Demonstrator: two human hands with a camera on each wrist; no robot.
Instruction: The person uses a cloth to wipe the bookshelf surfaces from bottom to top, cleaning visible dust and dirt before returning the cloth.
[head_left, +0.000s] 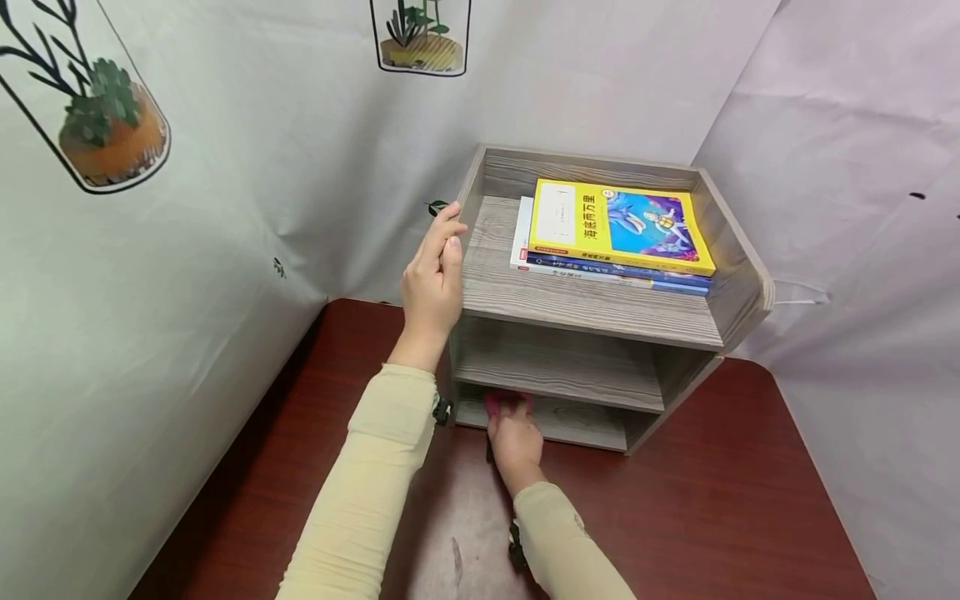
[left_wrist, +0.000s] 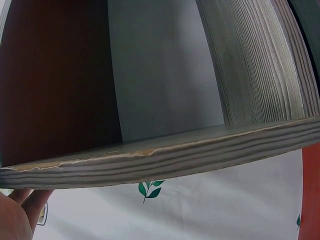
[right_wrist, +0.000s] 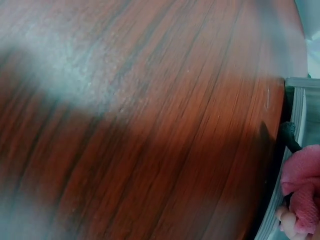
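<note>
The person seems to be wiping the lowest compartment [head_left: 577, 422] of the shelf unit [head_left: 592, 323]: the right hand [head_left: 517, 442] grasps a pink cloth [right_wrist: 302, 172] at its near left part, while the left hand [head_left: 432, 287], fingers extended, rests at the left side panel [head_left: 474, 185]. The next move probably calls for sliding low rightward, between the middle board [head_left: 570, 379] and the compartment's floor, until the right wall [head_left: 639, 423].

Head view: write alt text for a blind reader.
A person's right hand holds a pink cloth in the bottom compartment of a wood-grain shelf unit, the left hand at its left side. Stacked books lie on top, a yellow cover uppermost.
</note>
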